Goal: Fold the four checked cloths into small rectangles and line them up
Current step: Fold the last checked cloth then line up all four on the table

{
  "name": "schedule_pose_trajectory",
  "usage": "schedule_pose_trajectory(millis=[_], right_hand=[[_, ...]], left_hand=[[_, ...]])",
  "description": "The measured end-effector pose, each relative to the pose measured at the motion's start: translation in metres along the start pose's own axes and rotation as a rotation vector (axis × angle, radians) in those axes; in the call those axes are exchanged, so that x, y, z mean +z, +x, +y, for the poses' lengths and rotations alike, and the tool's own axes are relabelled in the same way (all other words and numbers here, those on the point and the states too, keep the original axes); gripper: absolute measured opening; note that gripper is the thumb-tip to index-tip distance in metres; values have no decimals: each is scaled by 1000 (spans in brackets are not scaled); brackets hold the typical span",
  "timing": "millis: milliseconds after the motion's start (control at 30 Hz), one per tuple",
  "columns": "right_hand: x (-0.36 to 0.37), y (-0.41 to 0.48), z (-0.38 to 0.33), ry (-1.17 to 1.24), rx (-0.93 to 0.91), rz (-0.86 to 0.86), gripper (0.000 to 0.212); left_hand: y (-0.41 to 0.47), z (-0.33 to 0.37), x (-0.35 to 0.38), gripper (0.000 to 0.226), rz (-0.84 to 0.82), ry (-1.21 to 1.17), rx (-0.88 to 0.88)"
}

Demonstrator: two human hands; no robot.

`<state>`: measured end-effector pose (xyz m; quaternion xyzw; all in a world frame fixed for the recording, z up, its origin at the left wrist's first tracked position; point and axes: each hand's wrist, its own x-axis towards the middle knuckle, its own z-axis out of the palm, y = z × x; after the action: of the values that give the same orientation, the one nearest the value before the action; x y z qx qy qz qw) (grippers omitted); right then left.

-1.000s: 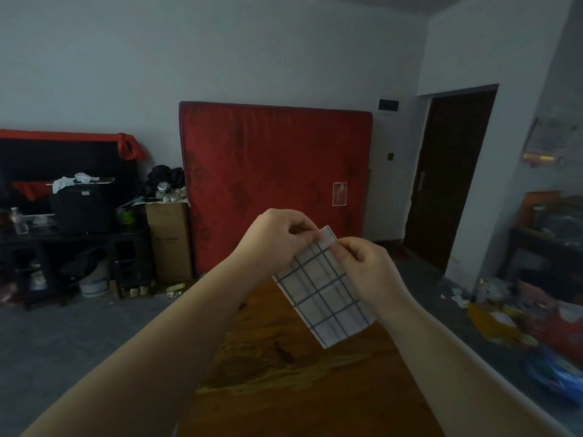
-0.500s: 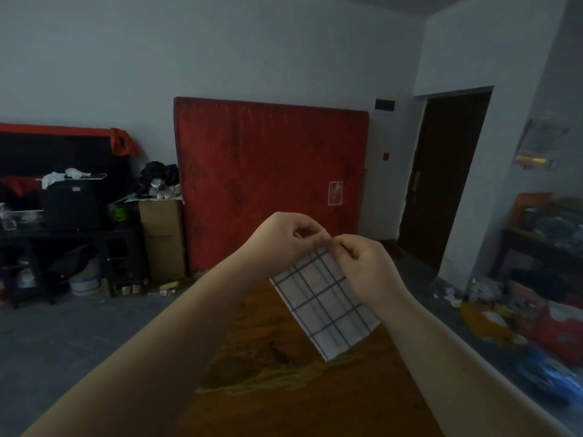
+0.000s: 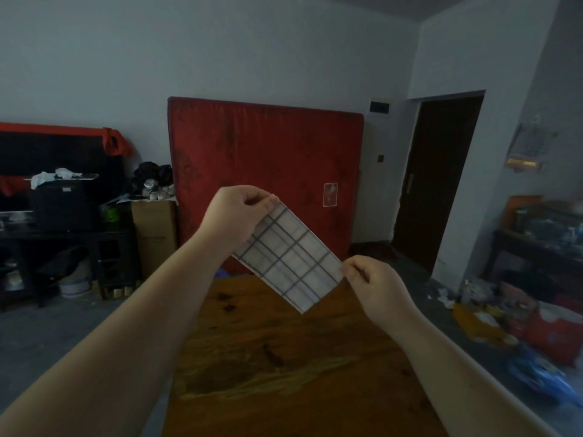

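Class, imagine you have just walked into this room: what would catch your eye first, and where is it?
First, the checked cloth, held in the air at the centre over the wooden table, pinched at its upper corner by the left hand and at its right corner by the right hand. Behind it, a big red mattress leans upright against the far wall.

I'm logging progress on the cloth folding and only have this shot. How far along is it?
Done: nothing visible; the wooden table shows no folded cloths lined up. In hand: one checked cloth, already a narrow strip, is held in the air above the table, the left hand pinching its upper end and the right hand its lower end. Left: finishing this fold, setting it down, and three more cloths, none in view.
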<state>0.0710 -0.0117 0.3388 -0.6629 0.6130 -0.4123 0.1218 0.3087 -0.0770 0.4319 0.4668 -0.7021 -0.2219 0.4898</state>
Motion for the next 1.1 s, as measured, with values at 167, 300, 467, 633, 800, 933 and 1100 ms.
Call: schedule_pose_trajectory(millis=[167,300,467,633,800,933,1100], right_hand=[[-2,-1,15,-31,55,56,18],[-4,4,-2,84,-18,145,17],[6,7,-34,208,-52,11,17],[11,4,-39,205,-73,-8,34],[13,-7,-24,230,-50,-80,29],[14,-15,0,92,-25,-114,25],[13,-15,14,53,49,-43,21]], left_hand=[[6,-5,-11,11,15,-16,16],[-2,2,2,8,-181,111,86],[-16,12,29,15,-295,165,164],[-22,13,35,13,-296,138,184],[-13,7,15,15,-211,118,123],[-4,-1,-9,9,-81,81,52],[-1,-7,-17,7,-90,75,48]])
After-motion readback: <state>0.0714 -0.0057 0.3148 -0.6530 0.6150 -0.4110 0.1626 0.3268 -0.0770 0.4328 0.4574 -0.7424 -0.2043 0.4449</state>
